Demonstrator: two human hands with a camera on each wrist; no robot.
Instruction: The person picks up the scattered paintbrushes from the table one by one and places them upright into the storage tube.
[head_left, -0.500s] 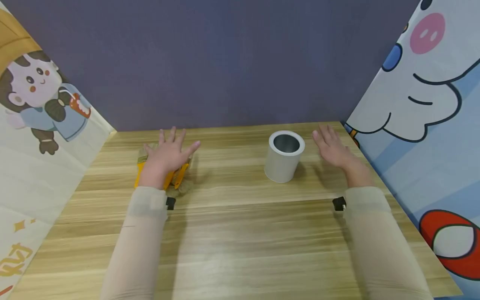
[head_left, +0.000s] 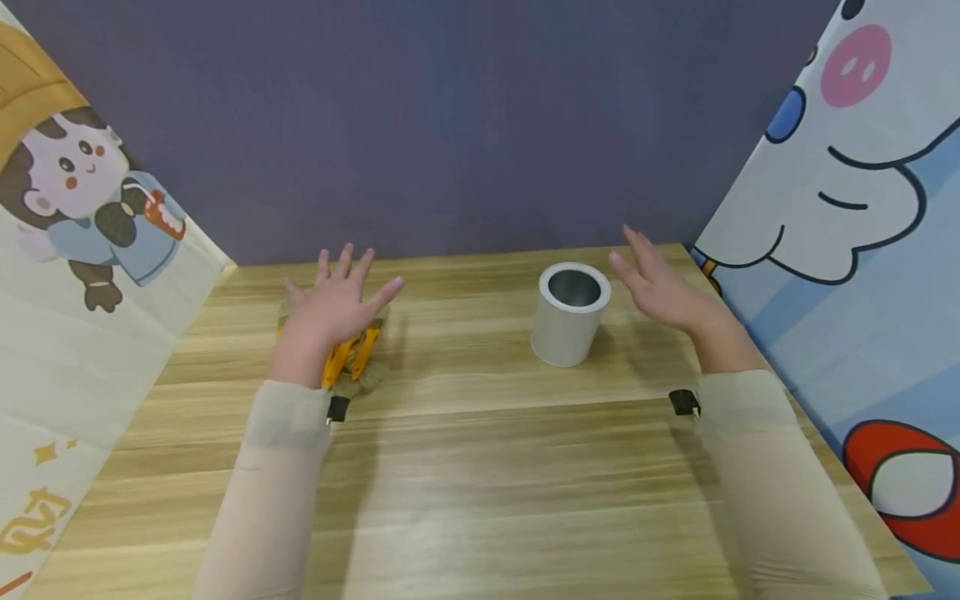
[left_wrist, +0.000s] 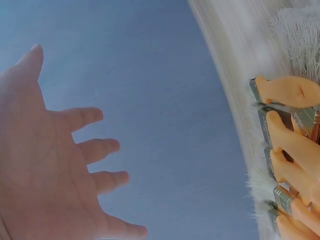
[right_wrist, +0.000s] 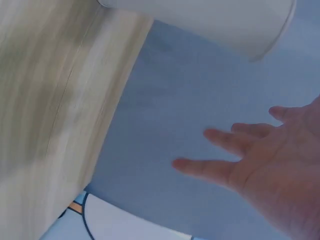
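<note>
No words or numbers can be read. Some yellow marks are seen low on the left cartoon wall (head_left: pixel 45 500), but they are cut off.

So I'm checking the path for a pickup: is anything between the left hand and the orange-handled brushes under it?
Nothing visible: the left hand hovers open, directly above the brushes, with only air between them.

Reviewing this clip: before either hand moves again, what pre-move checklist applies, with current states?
1. Left hand open, fingers spread, holding nothing: ok.
2. Right hand open, apart from the cup: ok.
3. White cylindrical cup upright on the wooden table: ok.
4. Cup empty inside: cannot tell.
5. Orange-handled paintbrushes lying together under the left hand: ok.
6. Left hand touching the brushes: not ok, it hovers above them.
</note>
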